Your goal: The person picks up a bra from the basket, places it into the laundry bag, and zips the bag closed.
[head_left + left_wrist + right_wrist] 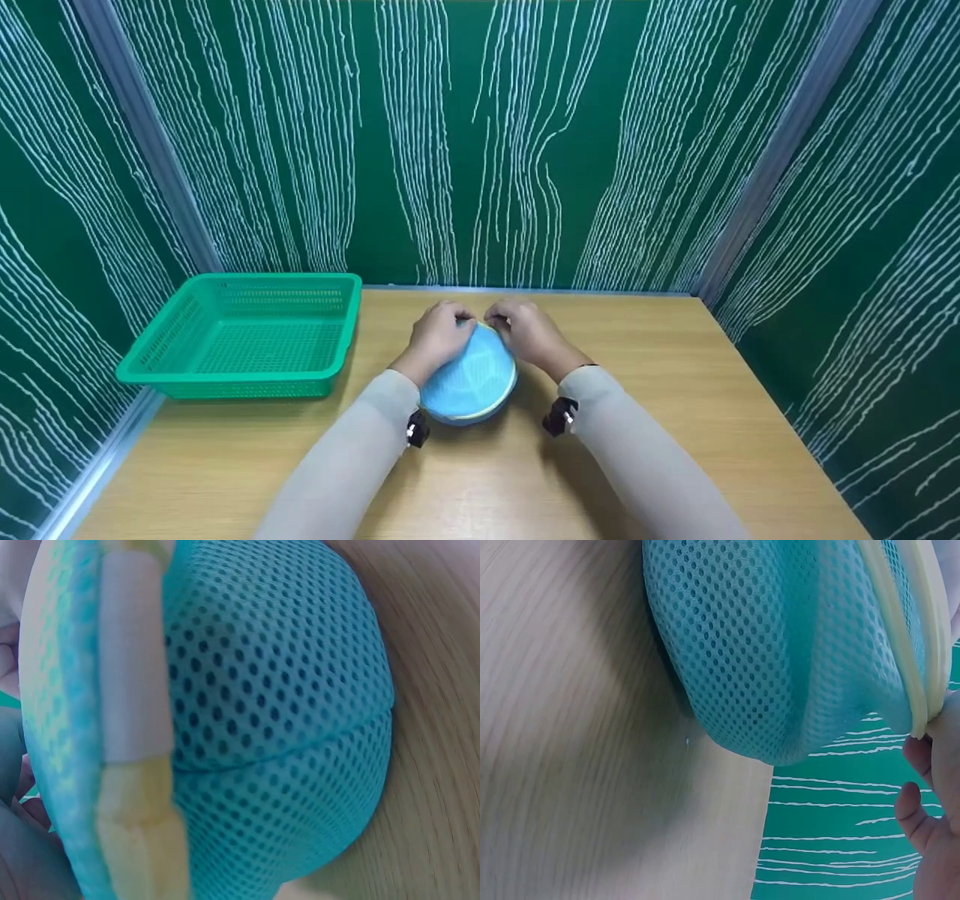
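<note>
A round light-blue mesh laundry bag (478, 375) with pale yellow edging stands on the table between both hands. My left hand (442, 334) pinches its far rim from the left, thumb over the top. From the right, my right hand (525, 330) holds the same rim close by, fingers curled. In the right wrist view, fingertips (919, 757) meet the yellow trim (900, 637) where two bands come together. The left wrist view shows the mesh side (277, 652) and a white tab (135, 652) on the edging; the left fingertips are mostly hidden there.
A green plastic basket (345, 330) stands at the table's back left. Green panels with white wavy lines (465, 150) enclose the wooden table (645, 360) at the back and both sides.
</note>
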The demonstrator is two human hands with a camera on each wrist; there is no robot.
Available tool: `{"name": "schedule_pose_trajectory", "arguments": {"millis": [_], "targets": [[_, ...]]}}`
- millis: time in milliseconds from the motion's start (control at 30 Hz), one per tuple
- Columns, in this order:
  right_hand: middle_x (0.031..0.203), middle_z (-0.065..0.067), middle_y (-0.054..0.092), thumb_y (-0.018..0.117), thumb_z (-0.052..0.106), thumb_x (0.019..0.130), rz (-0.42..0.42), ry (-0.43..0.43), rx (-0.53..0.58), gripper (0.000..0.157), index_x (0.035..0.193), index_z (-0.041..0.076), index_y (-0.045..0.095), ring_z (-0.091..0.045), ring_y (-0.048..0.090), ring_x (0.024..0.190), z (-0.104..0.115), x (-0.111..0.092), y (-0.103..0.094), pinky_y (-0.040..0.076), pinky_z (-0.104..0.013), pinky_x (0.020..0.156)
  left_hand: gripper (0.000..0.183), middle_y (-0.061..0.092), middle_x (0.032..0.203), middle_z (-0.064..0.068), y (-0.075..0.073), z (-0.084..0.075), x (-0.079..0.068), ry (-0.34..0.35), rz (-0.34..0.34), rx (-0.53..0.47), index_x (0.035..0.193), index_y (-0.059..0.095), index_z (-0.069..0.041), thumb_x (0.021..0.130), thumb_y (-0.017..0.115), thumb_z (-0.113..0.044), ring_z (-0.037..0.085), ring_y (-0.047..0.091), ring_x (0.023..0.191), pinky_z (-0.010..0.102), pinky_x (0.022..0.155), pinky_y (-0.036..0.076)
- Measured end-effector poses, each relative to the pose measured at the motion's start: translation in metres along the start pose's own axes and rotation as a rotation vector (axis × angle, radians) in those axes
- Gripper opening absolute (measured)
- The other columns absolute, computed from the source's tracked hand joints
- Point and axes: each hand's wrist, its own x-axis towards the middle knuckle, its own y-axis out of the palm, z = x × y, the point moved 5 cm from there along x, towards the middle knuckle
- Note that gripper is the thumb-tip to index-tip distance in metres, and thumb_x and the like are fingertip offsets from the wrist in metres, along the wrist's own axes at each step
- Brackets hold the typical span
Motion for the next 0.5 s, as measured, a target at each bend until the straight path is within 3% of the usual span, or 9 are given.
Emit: {"name": "schedule_pose_trajectory", "arguments": {"millis": [333,500], "targets": [[0.117,-0.008,0.083,0.072,0.005,0.111,0.022,0.034,0.009,0.012,0.116,0.009,0.083,-0.029,0.079,0.115,-0.0015,-0.0006,-0.0005,0.066,-0.043,0.104,0.018,0.076,0.128,0.005,-0.0019,-0.0005,-0.0008,-0.029,-0.010,0.026,0.116,0.081,-0.017,0.115,0.068,-0.029,0.027,0.070,0.120,0.053,0.113,0.058],[0.116,-0.009,0.082,0.072,0.003,0.110,0.013,0.046,0.019,0.013,0.114,0.010,0.082,-0.029,0.078,0.115,-0.0014,-0.0005,-0.0008,0.066,-0.044,0.104,0.021,0.075,0.125,0.004,-0.0058,0.0058,-0.0017,-0.089,-0.037,0.013,0.117,0.080,-0.017,0.116,0.065,-0.031,0.026,0.069,0.114,0.053,0.108,0.060]]}}
